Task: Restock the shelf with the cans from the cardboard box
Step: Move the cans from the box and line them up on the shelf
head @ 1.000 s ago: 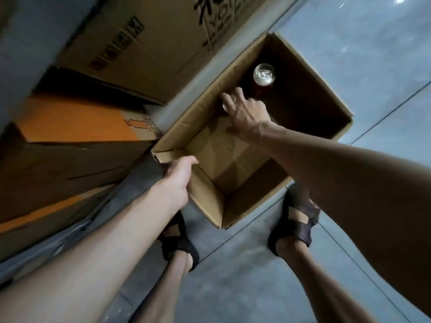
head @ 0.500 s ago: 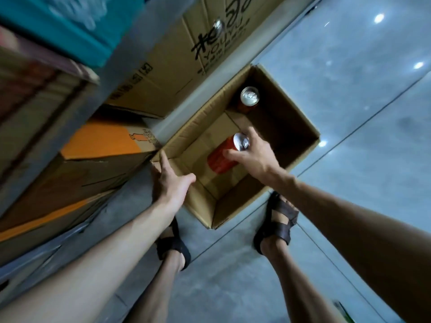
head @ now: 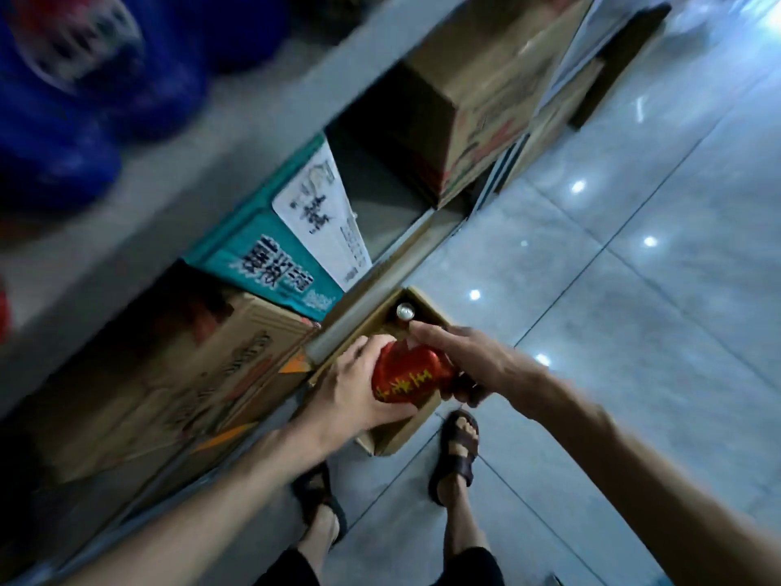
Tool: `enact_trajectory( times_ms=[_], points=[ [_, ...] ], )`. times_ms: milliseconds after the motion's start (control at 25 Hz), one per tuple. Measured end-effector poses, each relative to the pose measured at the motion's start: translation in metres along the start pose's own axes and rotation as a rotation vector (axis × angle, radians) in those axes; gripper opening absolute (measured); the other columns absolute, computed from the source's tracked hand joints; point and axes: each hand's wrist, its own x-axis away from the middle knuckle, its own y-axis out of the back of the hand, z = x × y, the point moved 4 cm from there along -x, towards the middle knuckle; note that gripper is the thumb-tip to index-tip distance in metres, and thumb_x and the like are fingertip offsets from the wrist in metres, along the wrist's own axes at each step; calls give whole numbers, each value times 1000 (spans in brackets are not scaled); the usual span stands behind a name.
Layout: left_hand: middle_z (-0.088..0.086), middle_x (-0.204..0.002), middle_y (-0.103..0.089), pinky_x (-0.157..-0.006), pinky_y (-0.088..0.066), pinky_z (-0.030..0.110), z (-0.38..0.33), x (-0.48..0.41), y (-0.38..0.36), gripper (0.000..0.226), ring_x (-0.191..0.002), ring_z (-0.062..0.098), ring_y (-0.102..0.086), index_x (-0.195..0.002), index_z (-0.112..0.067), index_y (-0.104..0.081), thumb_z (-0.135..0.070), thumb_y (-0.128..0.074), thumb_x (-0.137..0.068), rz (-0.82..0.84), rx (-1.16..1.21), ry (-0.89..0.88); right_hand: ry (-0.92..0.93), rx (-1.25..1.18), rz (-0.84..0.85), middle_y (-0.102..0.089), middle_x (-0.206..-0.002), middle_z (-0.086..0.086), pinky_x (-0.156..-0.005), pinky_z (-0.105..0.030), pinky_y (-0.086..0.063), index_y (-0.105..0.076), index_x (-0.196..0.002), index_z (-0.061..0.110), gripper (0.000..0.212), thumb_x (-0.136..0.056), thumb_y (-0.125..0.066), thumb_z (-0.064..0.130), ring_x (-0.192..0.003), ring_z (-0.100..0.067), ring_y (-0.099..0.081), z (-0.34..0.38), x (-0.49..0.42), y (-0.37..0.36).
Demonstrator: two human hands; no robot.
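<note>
A red can with yellow lettering lies on its side in the air above the open cardboard box on the floor. My left hand grips the can's body from the left. My right hand holds its other end, fingers over the top and thumb underneath. One more can stands upright in the far corner of the box, silver lid showing. The grey shelf rises to the left of the box.
The lower shelf levels hold a teal carton and brown cartons. Blurred blue packs sit on a higher level. My sandalled feet stand on the glossy tiled floor beside the box.
My right hand lifted the red can out of the box. My left hand left the box rim and took hold of the can. The view rose towards the shelf.
</note>
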Motion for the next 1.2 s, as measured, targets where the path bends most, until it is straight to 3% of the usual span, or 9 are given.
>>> enact_trajectory(
  times_ms=[120, 200, 280, 480, 640, 800, 960, 1080, 1200],
  points=[
    [-12, -95, -60, -74, -41, 13, -67, 44, 80, 91, -89, 9, -58, -117, -20, -57, -67, -68, -40, 7, 80, -6, 115, -7, 1, -66, -96, -1, -69, -30, -60, -58, -120, 21, 48, -86, -57, 57, -84, -18, -68, 64, 90, -4],
    [-9, -95, -62, -69, -43, 6, -101, 77, 123, 86, -87, 8, -60, -118, -17, -56, -57, -82, -46, 65, 172, 32, 193, 0, -1, -62, -97, 6, -62, -18, -57, -50, -122, 27, 41, -88, -63, 45, -83, -9, -64, 98, 139, -14],
    [-4, -99, -66, -73, -55, 16, -127, 117, 166, 77, -91, 11, -65, -116, -15, -56, -45, -88, -53, 82, 276, 46, 263, 4, -6, -60, -97, 11, -54, -11, -50, -44, -121, 34, 39, -88, -66, 38, -79, -2, -62, 131, 186, -28],
    [0, -107, -69, -85, -59, 37, -147, 195, 239, 78, -99, 14, -68, -119, -20, -57, -55, -81, -53, 98, 370, 36, 391, -6, -43, -69, -109, -1, -65, -18, -52, -52, -130, 23, 64, -75, -73, 46, -90, -11, -70, 181, 256, -77],
    [-3, -110, -70, -91, -56, 30, -136, 233, 270, 53, -101, 8, -68, -122, -25, -56, -37, -80, -76, 112, 436, 19, 412, 138, -97, -71, -105, 1, -73, -24, -54, -58, -124, 26, 73, -62, -79, 61, -91, -12, -69, 210, 274, -106],
    [-12, -115, -68, -93, -51, 22, -110, 269, 298, 46, -109, 4, -64, -126, -30, -57, -30, -74, -83, 67, 571, -12, 523, 269, -87, -69, -107, 5, -75, -21, -54, -61, -116, 28, 45, -76, -77, 40, -92, -6, -68, 247, 286, -147],
    [-8, -121, -65, -96, -49, 32, -60, 300, 303, 57, -111, 6, -61, -122, -32, -56, -46, -78, -71, -99, 537, 56, 748, 568, -146, -63, -117, 12, -82, -27, -58, -55, -121, 32, 58, -71, -83, 35, -103, -6, -64, 276, 293, -195],
    [-4, -123, -60, -92, -48, 30, -4, 322, 304, 50, -113, 11, -56, -122, -26, -55, -45, -73, -79, -365, 168, 271, 850, 771, -200, -56, -129, 10, -87, -28, -56, -46, -133, 35, 72, -72, -83, 30, -113, -7, -57, 294, 289, -227],
    [12, -145, -41, -106, -38, 41, 39, 331, 306, 79, -134, 29, -38, -144, -16, -36, -51, -68, -81, -500, -125, 444, 898, 983, -285, -51, -137, 2, -94, -37, -52, -37, -139, 34, 79, -73, -81, 30, -121, -17, -53, 310, 270, -247]
  ],
)
